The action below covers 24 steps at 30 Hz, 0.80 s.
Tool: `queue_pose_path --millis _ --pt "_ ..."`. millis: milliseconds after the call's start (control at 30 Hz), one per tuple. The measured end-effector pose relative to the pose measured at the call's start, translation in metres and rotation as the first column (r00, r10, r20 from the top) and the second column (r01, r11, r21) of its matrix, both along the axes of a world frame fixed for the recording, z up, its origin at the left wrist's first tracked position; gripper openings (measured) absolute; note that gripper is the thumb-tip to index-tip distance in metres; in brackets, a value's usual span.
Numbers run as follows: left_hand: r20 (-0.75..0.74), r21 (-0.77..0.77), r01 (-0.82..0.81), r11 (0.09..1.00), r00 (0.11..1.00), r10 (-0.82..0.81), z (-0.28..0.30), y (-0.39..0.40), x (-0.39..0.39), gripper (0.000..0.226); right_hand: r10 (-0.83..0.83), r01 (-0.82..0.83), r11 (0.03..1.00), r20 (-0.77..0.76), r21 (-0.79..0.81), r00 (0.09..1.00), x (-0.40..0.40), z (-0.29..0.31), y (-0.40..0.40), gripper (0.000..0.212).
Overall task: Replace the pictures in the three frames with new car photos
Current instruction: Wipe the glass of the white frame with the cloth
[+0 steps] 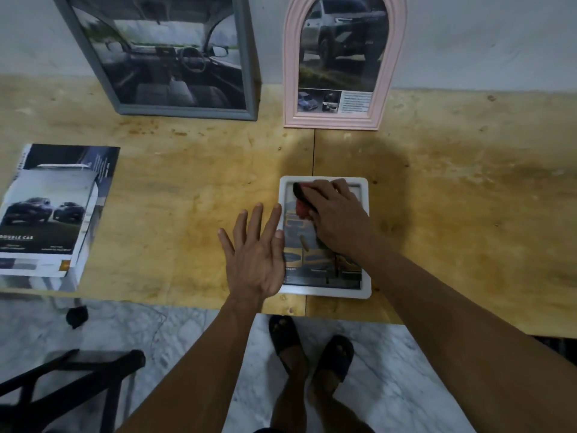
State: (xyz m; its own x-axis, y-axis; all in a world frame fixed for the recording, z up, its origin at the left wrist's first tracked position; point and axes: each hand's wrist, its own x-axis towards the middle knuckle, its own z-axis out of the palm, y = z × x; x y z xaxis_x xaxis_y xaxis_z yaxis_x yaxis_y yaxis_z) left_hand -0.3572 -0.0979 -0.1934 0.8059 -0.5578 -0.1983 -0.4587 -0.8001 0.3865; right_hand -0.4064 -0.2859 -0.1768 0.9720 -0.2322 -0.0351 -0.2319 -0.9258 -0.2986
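Observation:
A small white frame (pixel 367 235) lies flat near the table's front edge, with a yellow car photo (pixel 299 245) in it. My right hand (pixel 338 218) lies over the frame's upper part and holds a red and black tool (pixel 302 201) against the photo. My left hand (pixel 256 254) is spread flat, fingers straight, over the table at the frame's left edge, its thumb touching the photo. A grey frame (pixel 93 60) with a car-interior photo and a pink arched frame (pixel 290 73) with a pickup photo lean against the wall.
A stack of car photos (pixel 53 214) sits at the table's left front. The wooden table (pixel 468 198) has a seam running behind the white frame. A dark chair (pixel 78 379) stands at the lower left. My sandalled feet (pixel 312 348) are on the marble floor.

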Motion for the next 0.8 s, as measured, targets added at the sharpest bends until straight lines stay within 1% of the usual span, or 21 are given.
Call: queue_pose_path --millis 133,233,300,600,667,733,800 --pt "0.003 0.007 -0.026 1.0 1.0 0.026 0.0 -0.002 -0.001 0.05 0.052 -0.052 0.998 0.001 0.028 0.999 0.001 0.001 0.008 0.045" --pt "0.008 0.017 -0.035 0.999 0.999 0.035 0.0 -0.003 -0.001 0.05 0.092 -0.092 0.996 0.037 -0.004 0.995 -0.008 0.002 0.022 0.034" --pt "0.013 0.017 -0.045 0.999 0.999 0.045 0.0 -0.004 -0.001 0.049 0.109 -0.109 0.994 0.032 -0.013 0.994 -0.017 0.001 0.033 0.03" --pt "0.0 0.013 -0.04 0.999 0.999 0.04 -0.001 -0.003 -0.001 0.049 0.164 -0.158 0.985 -0.086 0.075 0.983 -0.052 0.012 0.062 0.038" --pt "-0.005 0.003 -0.037 0.999 0.999 0.037 -0.002 -0.003 0.0 0.049 0.192 -0.184 0.979 -0.09 0.091 0.977 -0.06 0.014 0.064 0.04" --pt "-0.009 0.002 -0.035 0.999 0.999 0.035 -0.003 -0.003 -0.001 0.049 0.243 -0.228 0.964 -0.113 0.135 0.963 -0.065 0.018 0.062 0.035" --pt "-0.011 0.008 -0.03 1.0 0.999 0.031 -0.002 -0.003 -0.001 0.049 0.29 -0.256 0.948 -0.178 0.191 0.94 -0.067 0.024 0.059 0.027"
